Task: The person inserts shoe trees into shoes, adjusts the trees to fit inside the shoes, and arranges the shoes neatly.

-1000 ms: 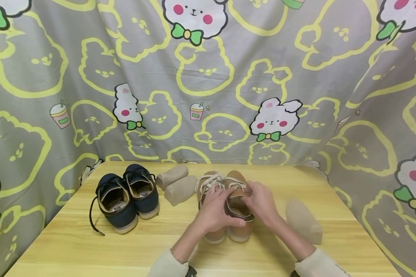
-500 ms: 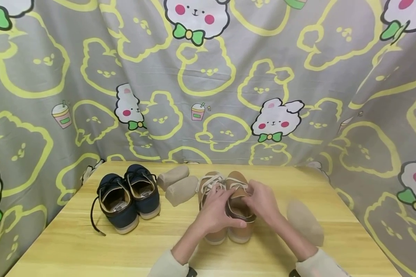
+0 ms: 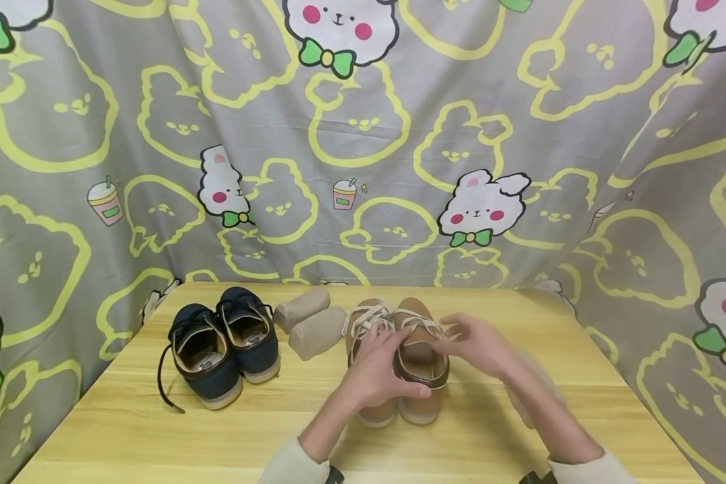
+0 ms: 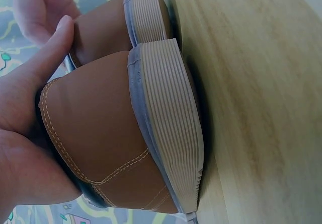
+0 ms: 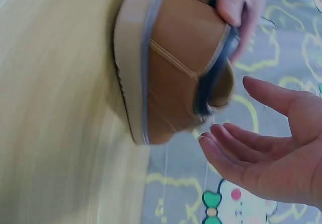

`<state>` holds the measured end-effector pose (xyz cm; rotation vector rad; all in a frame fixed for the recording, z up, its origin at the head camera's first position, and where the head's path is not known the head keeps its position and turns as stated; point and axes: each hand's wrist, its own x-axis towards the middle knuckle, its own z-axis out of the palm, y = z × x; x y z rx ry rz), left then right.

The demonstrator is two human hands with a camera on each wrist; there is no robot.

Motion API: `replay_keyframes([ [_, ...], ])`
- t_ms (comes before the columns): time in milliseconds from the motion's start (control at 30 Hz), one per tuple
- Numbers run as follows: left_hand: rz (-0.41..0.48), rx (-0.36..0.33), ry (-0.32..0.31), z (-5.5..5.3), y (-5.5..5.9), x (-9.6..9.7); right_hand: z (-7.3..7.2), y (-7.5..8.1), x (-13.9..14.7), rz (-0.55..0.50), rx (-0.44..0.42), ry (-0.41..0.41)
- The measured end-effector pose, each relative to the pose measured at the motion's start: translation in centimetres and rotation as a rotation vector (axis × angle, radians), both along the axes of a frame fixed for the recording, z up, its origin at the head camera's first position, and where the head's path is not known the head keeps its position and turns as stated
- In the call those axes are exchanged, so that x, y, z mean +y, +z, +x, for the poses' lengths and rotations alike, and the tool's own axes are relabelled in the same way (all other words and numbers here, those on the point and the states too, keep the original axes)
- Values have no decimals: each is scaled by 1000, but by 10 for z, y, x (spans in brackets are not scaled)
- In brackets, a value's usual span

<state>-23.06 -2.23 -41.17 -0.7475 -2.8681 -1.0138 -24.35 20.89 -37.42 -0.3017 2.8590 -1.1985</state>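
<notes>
Two brown lace-up shoes stand side by side on the table, heels toward me. My left hand [image 3: 378,366] lies over the left brown shoe [image 3: 375,411] and holds the right brown shoe [image 3: 419,410] by its collar, thumb at the heel edge and fingers toward the laces. In the left wrist view the thumb [image 4: 63,35] reaches across to the far shoe. My right hand [image 3: 474,343] is just right of the right shoe's tongue and pale laces [image 3: 420,319]. In the right wrist view its fingers [image 5: 246,156] are spread, loosely bent and apart from the shoe.
A pair of dark blue shoes [image 3: 224,343] stands at the left, one black lace trailing on the wood. Two beige shoe inserts [image 3: 317,331] lie between the pairs. Another beige insert [image 3: 529,403] lies partly behind my right forearm. A patterned curtain [image 3: 363,168] surrounds the table [image 3: 278,444].
My right hand has moved from the right brown shoe's collar outward to the right, and its forearm now covers more of the right beige insert. The left hand has stayed in place.
</notes>
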Motion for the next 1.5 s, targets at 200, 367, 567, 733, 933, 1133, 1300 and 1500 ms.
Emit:
replay_keyframes([
  [200, 15, -2, 2, 0, -1, 0, 7, 5, 33, -54, 30, -89],
  [367, 28, 2, -3, 0, -2, -1, 8, 3, 65, 43, 70, -131],
  [567, 20, 0, -3, 0, -2, -3, 9, -4, 96, 196, 53, -130],
  [733, 7, -7, 4, 0, -1, -2, 12, -17, 116, 226, 9, -116],
  [933, 8, -5, -2, 0, 0, -1, 19, -27, 135, 232, -57, -84],
  [1133, 7, -9, -3, 0, 1, -2, 24, -29, 138, 157, -220, 18],
  [1300, 18, -22, -6, 0, 0, -1, 24, -38, 135, 144, -283, 13],
  [1500, 21, -31, -2, 0, 0, -1, 21, -45, 131, 148, -233, 13],
])
